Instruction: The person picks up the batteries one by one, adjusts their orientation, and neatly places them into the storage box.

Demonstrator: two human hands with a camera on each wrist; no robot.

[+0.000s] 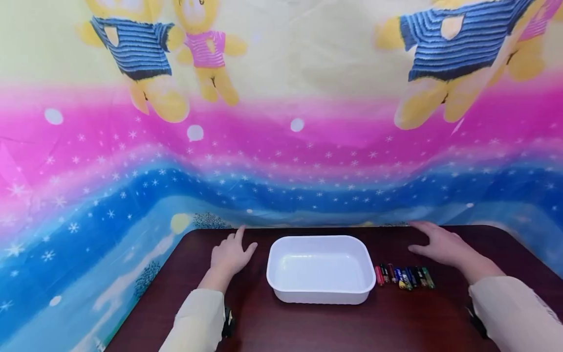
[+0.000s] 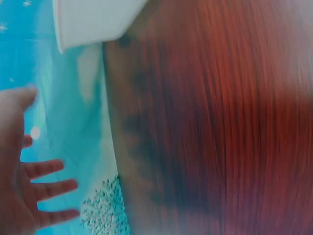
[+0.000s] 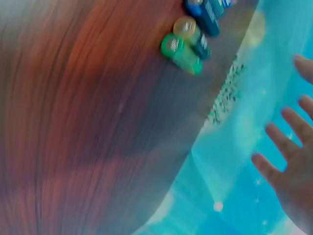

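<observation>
Both our left hand and right hand spread out, empty; batteries lie beside the white tub; they look hard, light, slippery; we should pinch their middles.

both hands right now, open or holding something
Left hand: open, holding nothing, left of the white tray.
Right hand: open, holding nothing, fingers spread beyond the batteries.

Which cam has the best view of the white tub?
Head: the white tub shows whole there, rim and inside included. Left wrist catches only part of it, cut off by the picture's top edge; right wrist shows none of it.
</observation>
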